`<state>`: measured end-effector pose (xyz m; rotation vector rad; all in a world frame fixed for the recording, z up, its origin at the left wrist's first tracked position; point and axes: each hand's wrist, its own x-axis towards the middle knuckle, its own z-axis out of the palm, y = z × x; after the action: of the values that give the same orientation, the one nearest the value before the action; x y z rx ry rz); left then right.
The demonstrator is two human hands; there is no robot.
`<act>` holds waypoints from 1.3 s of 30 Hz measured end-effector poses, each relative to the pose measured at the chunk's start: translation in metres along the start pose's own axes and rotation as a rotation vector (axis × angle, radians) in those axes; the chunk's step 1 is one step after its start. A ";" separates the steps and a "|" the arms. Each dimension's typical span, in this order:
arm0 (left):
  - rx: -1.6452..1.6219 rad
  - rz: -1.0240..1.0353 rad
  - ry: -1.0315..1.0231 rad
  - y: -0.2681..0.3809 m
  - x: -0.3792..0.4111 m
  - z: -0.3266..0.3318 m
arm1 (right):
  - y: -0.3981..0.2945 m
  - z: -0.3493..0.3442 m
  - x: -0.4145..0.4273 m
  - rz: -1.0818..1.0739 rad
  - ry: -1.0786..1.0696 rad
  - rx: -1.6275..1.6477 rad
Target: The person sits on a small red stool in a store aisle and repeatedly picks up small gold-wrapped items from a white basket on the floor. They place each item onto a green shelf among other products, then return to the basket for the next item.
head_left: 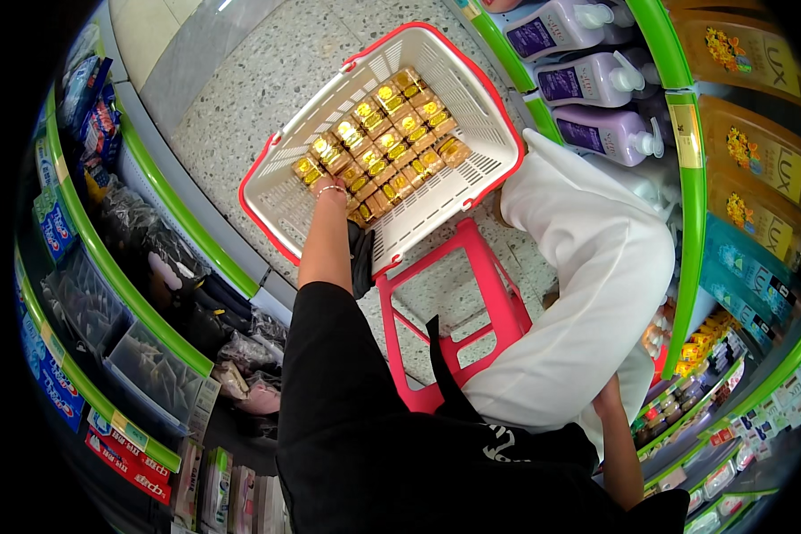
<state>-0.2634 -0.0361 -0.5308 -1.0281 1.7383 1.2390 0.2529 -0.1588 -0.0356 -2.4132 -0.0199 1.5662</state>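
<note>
A white plastic shopping basket (484,93) with a red rim stands on the floor in front of me. Rows of small gold-wrapped packs (390,143) lie inside it, and one pack (453,152) sits at the right end of the rows. My left hand (332,183), with a bracelet at the wrist, reaches into the basket's left part and touches the packs there; its fingers are too hidden to show a grip. At the lower right, my right hand (606,395) is beside my white-trousered leg (574,287), mostly covered by the cloth.
A red plastic stool (484,274) stands between the basket and me, close to my black shoe (362,257). Green-edged shelves flank the aisle: pump bottles (591,80) and Lux bottles (761,160) on the right, toothpaste boxes (57,227) and clear bins (150,367) on the left.
</note>
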 end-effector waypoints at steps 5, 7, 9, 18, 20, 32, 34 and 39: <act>0.211 -0.001 -0.043 -0.004 -0.072 0.027 | 0.006 0.009 -0.005 0.006 0.039 0.045; 0.299 0.063 0.039 -0.002 -0.079 0.028 | 0.001 0.008 -0.005 0.025 0.023 0.033; 0.405 0.133 0.144 0.000 -0.083 0.032 | -0.004 0.008 -0.006 0.022 0.012 0.015; 1.313 0.387 -0.010 -0.016 -0.078 -0.020 | 0.005 -0.013 0.011 -0.008 -0.051 -0.020; 1.698 0.624 0.077 -0.027 -0.189 -0.023 | 0.023 -0.008 0.008 -0.022 -0.009 0.053; 2.249 0.862 -0.291 0.000 -0.245 -0.139 | 0.057 -0.034 0.023 -0.149 -0.142 0.109; 2.283 0.890 -0.362 0.006 -0.253 -0.133 | 0.062 -0.043 0.027 -0.231 -0.164 0.142; 2.365 1.063 -0.430 0.004 -0.333 -0.112 | 0.065 -0.066 0.036 -0.347 -0.142 0.250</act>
<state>-0.1500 -0.0823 -0.2014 1.4627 1.7801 -0.6632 0.3189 -0.2297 -0.0572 -1.9809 -0.2418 1.4757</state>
